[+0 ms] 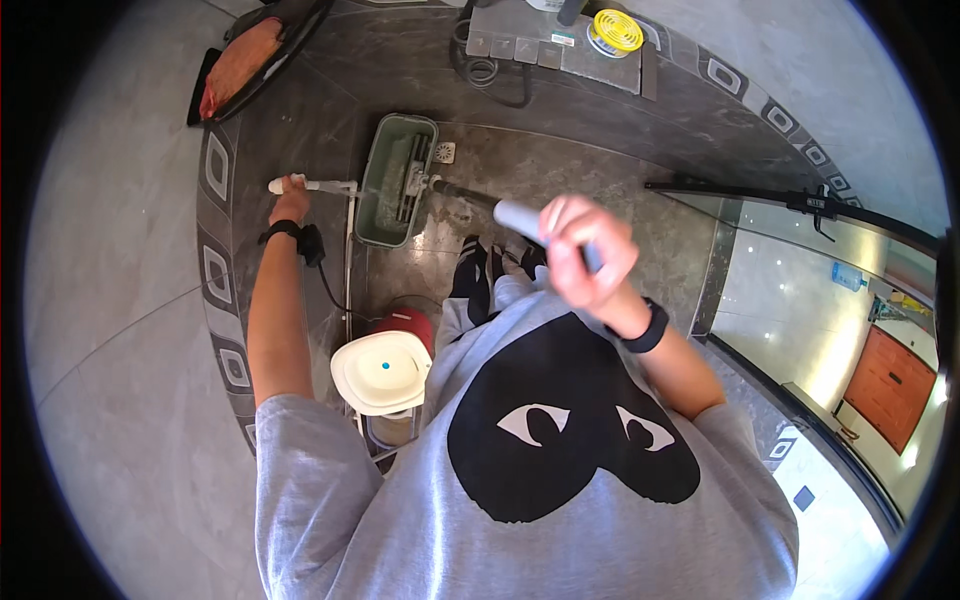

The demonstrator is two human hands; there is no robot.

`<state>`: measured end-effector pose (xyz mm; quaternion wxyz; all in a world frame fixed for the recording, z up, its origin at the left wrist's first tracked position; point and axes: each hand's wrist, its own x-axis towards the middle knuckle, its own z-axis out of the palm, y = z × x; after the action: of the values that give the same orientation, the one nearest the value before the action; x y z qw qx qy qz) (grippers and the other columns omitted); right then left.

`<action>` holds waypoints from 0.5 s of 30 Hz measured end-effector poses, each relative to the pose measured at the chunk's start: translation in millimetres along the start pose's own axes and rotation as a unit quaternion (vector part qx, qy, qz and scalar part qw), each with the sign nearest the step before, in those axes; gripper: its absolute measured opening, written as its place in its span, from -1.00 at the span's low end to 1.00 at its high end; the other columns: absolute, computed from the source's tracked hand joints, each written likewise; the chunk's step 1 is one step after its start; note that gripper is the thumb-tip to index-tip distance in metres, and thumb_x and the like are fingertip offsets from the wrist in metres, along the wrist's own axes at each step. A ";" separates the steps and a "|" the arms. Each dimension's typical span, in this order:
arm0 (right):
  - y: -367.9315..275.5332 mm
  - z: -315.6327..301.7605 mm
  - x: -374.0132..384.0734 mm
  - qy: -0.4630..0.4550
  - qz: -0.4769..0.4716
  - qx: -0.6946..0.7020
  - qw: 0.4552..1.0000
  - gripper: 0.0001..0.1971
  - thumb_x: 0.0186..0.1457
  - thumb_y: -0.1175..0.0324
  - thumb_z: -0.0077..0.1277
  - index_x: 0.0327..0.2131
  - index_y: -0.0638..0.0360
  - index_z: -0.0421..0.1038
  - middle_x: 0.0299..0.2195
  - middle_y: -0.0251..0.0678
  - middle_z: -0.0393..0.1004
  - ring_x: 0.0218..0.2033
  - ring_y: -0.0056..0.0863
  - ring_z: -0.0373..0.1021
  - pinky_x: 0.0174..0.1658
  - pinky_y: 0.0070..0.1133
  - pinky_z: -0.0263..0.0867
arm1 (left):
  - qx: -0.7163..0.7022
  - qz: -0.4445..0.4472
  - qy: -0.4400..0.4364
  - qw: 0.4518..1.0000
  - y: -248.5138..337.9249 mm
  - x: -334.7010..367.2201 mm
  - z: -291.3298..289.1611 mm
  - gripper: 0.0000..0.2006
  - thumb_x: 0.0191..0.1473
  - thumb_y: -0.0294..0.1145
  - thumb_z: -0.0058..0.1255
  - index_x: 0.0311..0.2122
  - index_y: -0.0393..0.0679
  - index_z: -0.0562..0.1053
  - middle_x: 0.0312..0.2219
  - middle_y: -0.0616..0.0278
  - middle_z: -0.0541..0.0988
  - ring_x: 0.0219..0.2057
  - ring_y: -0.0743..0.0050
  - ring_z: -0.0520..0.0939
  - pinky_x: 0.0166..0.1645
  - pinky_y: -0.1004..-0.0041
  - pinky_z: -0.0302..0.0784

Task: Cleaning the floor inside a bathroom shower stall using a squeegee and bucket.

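My left hand (288, 200) is closed around a white tap-like fitting (328, 187) at the left wall, next to a thin upright pipe (350, 245). What looks like a faint stream of water runs from its end toward a long grey-green bucket (385, 236). Inside the bucket lies the dark head of a flat mop (413, 180), tilted against the right rim. The mop's handle (518, 219) rises toward me, and my right hand (588, 250) grips its grey upper end. That hand is slightly blurred. Dark bands circle both wrists; a small black box hangs at the left one.
A red bucket (408, 323) and a cream plastic lid or seat (380, 372) stand by my left side. A floor drain (444, 152) lies beside the mop bucket. Ahead is a grey ledge (510, 45) with a yellow-topped tub (616, 34). A black-framed glass door (800, 200) is at right.
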<state>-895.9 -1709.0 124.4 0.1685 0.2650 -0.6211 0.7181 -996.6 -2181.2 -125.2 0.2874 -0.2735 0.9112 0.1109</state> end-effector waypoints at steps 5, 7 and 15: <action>12.9 -45.6 9.5 0.090 0.066 -0.007 0.994 -0.79 0.19 0.46 -0.14 -0.50 0.21 0.12 -0.62 -0.32 0.24 -0.57 -0.56 0.22 -0.44 -0.57 0.23 | -0.037 0.020 0.051 0.998 -15.9 -11.7 -4.0 -0.49 0.20 0.02 -0.47 0.15 -0.04 0.09 0.01 -0.22 0.36 0.08 -0.21 0.34 0.10 0.06 0.25; 12.9 -38.9 8.5 0.089 0.063 -0.002 0.994 -0.82 0.18 0.50 -0.14 -0.49 0.22 0.13 -0.62 -0.32 0.23 -0.58 -0.56 0.22 -0.43 -0.55 0.25 | -0.042 -0.021 0.060 0.997 -7.9 -11.7 4.5 -0.51 0.20 -0.01 -0.47 0.12 -0.08 0.11 0.01 -0.22 0.36 0.06 -0.22 0.36 0.10 0.05 0.25; 6.5 1.3 -4.3 0.100 0.030 0.025 0.994 -0.84 0.12 0.56 -0.13 -0.49 0.22 0.13 -0.61 -0.34 0.23 -0.61 -0.58 0.16 -0.44 -0.53 0.24 | -0.056 -0.045 0.062 0.995 13.2 -22.3 -2.2 -0.50 0.22 0.02 -0.53 0.05 -0.20 0.08 -0.03 -0.22 0.40 0.03 -0.20 0.40 0.07 0.08 0.29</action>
<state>-895.9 -1711.0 116.7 0.2015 0.1774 -0.5909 0.7608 -989.7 -2161.4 -109.7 0.2191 -0.3361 0.9064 0.1318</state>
